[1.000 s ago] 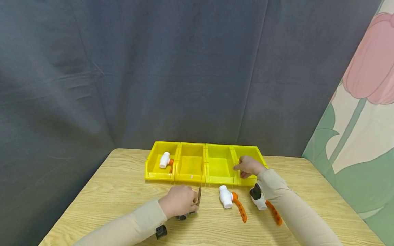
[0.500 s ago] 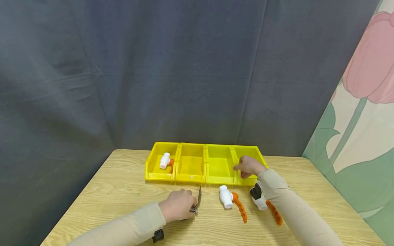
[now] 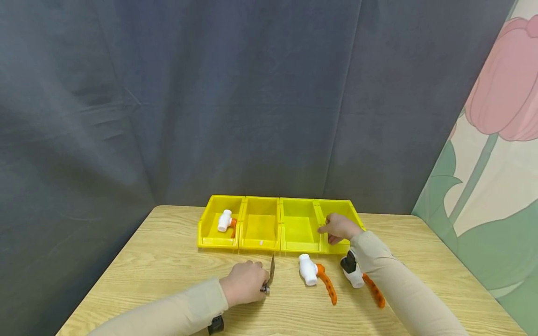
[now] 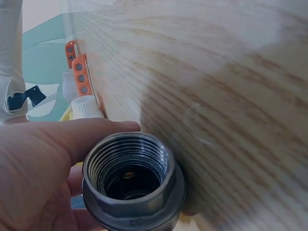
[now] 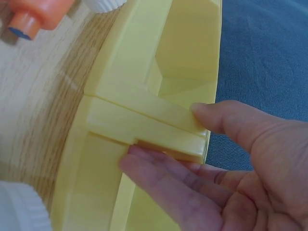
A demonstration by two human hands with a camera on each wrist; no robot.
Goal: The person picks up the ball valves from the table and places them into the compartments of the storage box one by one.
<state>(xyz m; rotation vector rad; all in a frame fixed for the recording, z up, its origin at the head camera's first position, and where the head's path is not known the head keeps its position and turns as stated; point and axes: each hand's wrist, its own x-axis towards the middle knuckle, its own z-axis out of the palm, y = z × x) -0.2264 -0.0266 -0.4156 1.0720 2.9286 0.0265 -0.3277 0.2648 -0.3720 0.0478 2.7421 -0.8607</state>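
My left hand (image 3: 245,282) grips a metal ball valve (image 4: 139,209) low over the table; its threaded hex end faces the left wrist camera. A thin dark lever (image 3: 272,270) stands up beside the fingers in the head view. My right hand (image 3: 342,226) pinches the adjoining walls (image 5: 144,122) of the two right-hand yellow bins, thumb on one side and fingers inside the rightmost bin. In front of the bins lie a white plastic ball valve (image 3: 308,269) with an orange handle and a similar white valve (image 3: 355,278), partly hidden by the right wrist camera.
Several joined yellow bins (image 3: 252,243) stand in a row at the table's back. The leftmost holds a small white valve (image 3: 224,220) with an orange handle. A dark curtain (image 3: 252,102) hangs behind the wooden table (image 3: 168,252), and a flower-patterned wall (image 3: 500,186) rises on the right.
My left hand has turned slightly, and the valve's metal end now shows beside the fingertips below the lever. The right hand keeps its place at the bins.
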